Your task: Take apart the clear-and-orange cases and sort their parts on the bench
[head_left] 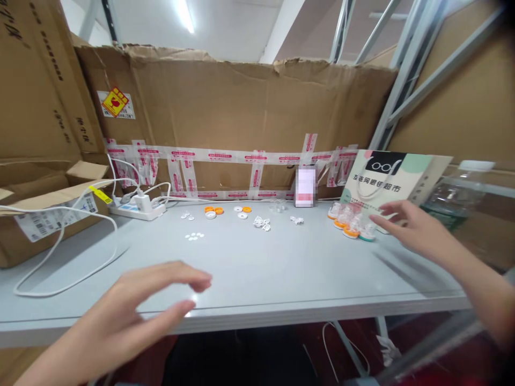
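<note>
My left hand [148, 305] hovers over the front edge of the grey table [241, 268], thumb and fingers apart, holding nothing. Over on the right, my right hand [414, 228] is open too, just beside a group of small clear-topped pieces with orange and teal bases [351, 221]. Small parts lie in loose groups along the table: white discs [195, 236], orange rings [214, 210], a white ring [210, 215], white rings next to another orange one [242, 216], a pile of white plastic pieces [262, 223], clear pieces [277, 205] and a smaller white cluster [297, 220].
A phone [306, 186] leans against the cardboard at the back. Behind my right hand stand a paper bag [390, 174] and a large plastic bottle [458, 193]. At left are a power strip [139, 208], a looping white cable [116, 241] and an open carton [48, 209].
</note>
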The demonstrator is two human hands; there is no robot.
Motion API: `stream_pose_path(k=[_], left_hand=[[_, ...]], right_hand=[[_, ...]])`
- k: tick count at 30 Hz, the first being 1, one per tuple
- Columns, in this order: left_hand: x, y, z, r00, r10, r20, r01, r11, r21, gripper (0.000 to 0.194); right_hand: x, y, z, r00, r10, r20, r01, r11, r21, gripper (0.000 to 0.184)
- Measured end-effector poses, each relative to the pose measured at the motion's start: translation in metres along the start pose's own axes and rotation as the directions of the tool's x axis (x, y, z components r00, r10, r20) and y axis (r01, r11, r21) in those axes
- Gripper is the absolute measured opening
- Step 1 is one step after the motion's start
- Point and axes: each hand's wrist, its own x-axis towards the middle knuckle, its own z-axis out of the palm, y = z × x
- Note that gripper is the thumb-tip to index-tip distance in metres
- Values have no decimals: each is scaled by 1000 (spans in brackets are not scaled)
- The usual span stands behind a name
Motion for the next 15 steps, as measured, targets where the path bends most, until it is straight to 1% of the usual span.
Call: stream_pose_path(k=[2, 3, 5, 7, 8, 10, 12, 13, 15], left_hand=[[20, 7, -2, 997, 67, -23, -69, 992, -109, 20], [25, 7, -1, 997, 73, -31, -77, 986, -148, 19], [27, 3, 3, 997, 64, -39, -70, 977, -202, 18], [22, -4, 6, 999, 45, -19, -48, 974, -222, 18], [19, -7, 6, 999, 37, -11, -39, 973, -228, 18], [12, -12, 5, 1000, 22, -6, -23, 973, -232, 18], [9, -16, 3, 1000, 2, -5, -3, 974, -229, 18], [8, -16, 3, 1000, -9, -1, 9, 974, -227, 18], [10, -16, 4, 999, -35, 17, 38, 975, -221, 18]], right_hand=[[32, -8, -2, 1000, 14, -14, -15, 1000, -16, 48], [47, -8, -3, 1000, 15, 2, -15, 1000, -20, 46], [73, -1, -3, 996, -15, 90, 16, 1000, -12, 44], [89, 12, -1, 992, -18, 125, 21, 1000, -21, 42], [93, 18, 0, 992, -10, 124, 13, 1000, -26, 41], [93, 28, 0, 995, 16, 100, -13, 999, -32, 40], [81, 28, -3, 994, 28, 101, -28, 1000, -4, 41], [71, 24, -6, 992, 21, 128, -24, 999, 26, 41], [45, 5, -13, 971, -24, 236, -12, 989, 148, 43]])
